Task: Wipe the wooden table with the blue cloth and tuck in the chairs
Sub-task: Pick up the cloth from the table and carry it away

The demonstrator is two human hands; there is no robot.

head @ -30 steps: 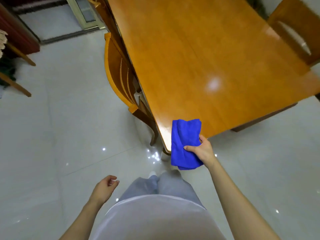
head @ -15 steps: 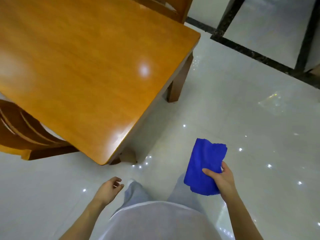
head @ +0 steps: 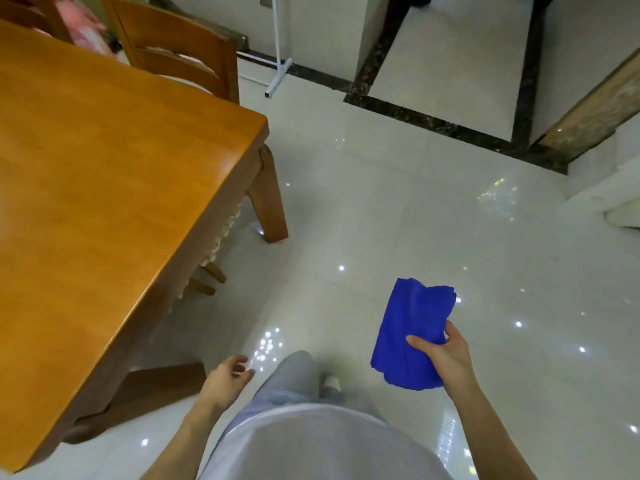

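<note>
In right hand (head: 446,358), folded blue cloth (head: 412,334)

The person wears a plain white smooth-fabric top (head: 311,445), rounded over the torso, and loose light-grey trousers (head: 287,382) with soft folds along the leg. A pale whitish shoe tip (head: 331,382) shows beside the trouser leg. Both forearms are bare down to the left hand (head: 227,377) and right hand (head: 446,358)

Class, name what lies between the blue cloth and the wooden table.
In the head view, only shiny pale floor lies between the blue cloth, gripped by the right hand, and the wooden table; nothing stands there.
</note>
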